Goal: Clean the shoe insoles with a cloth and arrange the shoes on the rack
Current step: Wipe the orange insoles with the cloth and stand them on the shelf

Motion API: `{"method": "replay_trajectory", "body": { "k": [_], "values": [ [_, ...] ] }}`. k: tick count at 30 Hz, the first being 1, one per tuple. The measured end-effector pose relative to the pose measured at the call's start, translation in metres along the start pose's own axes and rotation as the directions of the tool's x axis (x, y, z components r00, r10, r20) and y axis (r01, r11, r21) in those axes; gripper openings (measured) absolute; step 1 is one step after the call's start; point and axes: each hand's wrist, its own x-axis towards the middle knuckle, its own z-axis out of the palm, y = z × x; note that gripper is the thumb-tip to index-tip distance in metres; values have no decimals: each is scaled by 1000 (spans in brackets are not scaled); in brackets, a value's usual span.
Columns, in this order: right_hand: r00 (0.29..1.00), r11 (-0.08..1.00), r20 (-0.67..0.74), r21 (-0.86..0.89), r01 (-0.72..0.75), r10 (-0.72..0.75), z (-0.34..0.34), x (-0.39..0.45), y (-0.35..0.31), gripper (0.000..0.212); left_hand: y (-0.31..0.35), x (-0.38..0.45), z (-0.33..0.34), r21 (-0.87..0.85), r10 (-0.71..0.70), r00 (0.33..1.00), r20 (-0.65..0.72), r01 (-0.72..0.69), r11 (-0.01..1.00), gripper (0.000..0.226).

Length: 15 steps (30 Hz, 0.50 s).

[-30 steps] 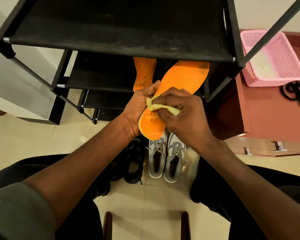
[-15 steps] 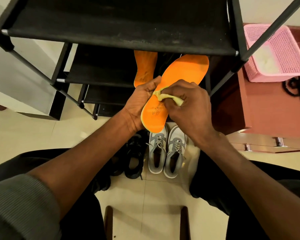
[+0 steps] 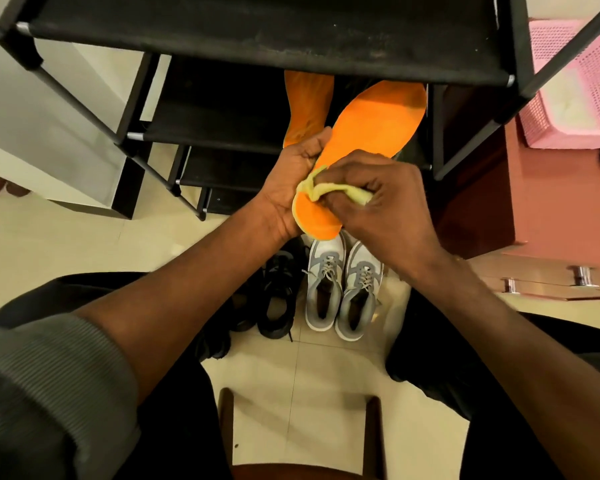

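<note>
**Insole under cloth, rack ahead**

I see the left hand (image 3: 288, 188) gripping the insole (image 3: 371, 133) by its edge, thumb along the rim, holding it tilted in front of the rack (image 3: 257, 32). The right hand (image 3: 378, 199) is curled round a bunched cloth (image 3: 321, 190), pressing it on the insole near its heel end. The insole's toe end reaches under the rack's top shelf. A second insole (image 3: 307, 105) stands behind the left hand, partly hidden by that shelf. Below the insole, on the floor, grey shoes (image 3: 343, 289) sit side by side, with black shoes (image 3: 278, 292) just to their left. A pink basket (image 3: 575, 81) rests on a cabinet (image 3: 551, 202) right of the rack.
</note>
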Motion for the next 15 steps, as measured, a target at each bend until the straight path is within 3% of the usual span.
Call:
{"method": "replay_trajectory", "body": {
  "k": [3, 6, 7, 9, 11, 15],
  "values": [
    [1000, 1000, 1, -18, 22, -22, -1, 2, -2, 22, 0, 1, 2, -16, 12, 1000, -12, -12, 1000, 31],
    [991, 996, 104, 34, 86, -90, -3, -4, -10, 22, 1, 2, -3, -18, 1, 1000, -10, -1, 1000, 55],
    [997, 999, 64, -14, 43, -42, -5, -1, -6, 22, 1, 2, -2, -7, 10, 1000, -9, -10, 1000, 51],
    [994, 978, -76, -188, -91, 78, -12, 8, 8, 25, -1, 1, 1, 12, 32, 999, 8, -32, 999, 22],
    [985, 960, -125, -237, -148, 121, -16, 9, 15, 26, -3, 0, 3, 17, 36, 999, -16, -36, 999, 15],
    [991, 997, 119, 52, 50, -56, -5, -7, -12, 24, 1, -1, -2, -8, 11, 998, -58, -11, 1000, 29]
  ]
}}
